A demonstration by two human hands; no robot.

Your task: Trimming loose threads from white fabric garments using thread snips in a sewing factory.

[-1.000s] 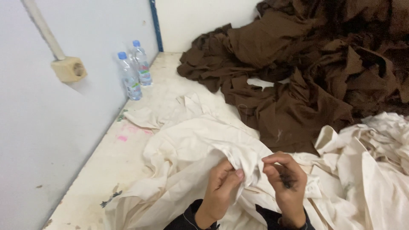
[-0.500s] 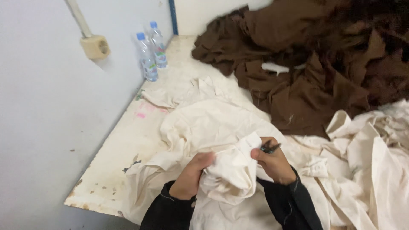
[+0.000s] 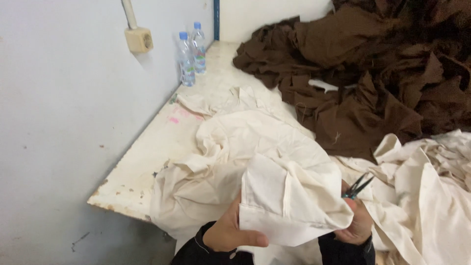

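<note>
Thread snips (image 3: pixel 357 186) in the right hand (image 3: pixel 355 223) sit against the cream garment (image 3: pixel 289 196), near centre, pinched by the left hand (image 3: pixel 230 233); bunched folds risk a nicked fabric

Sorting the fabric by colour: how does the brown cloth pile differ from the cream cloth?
The brown cloth pile is dark and lies heaped at the far right of the table, untouched. The cream cloth is pale, spreads nearer the person, and part of it is gripped by the left hand, with the right hand holding small snips. Both are crumpled.
</note>
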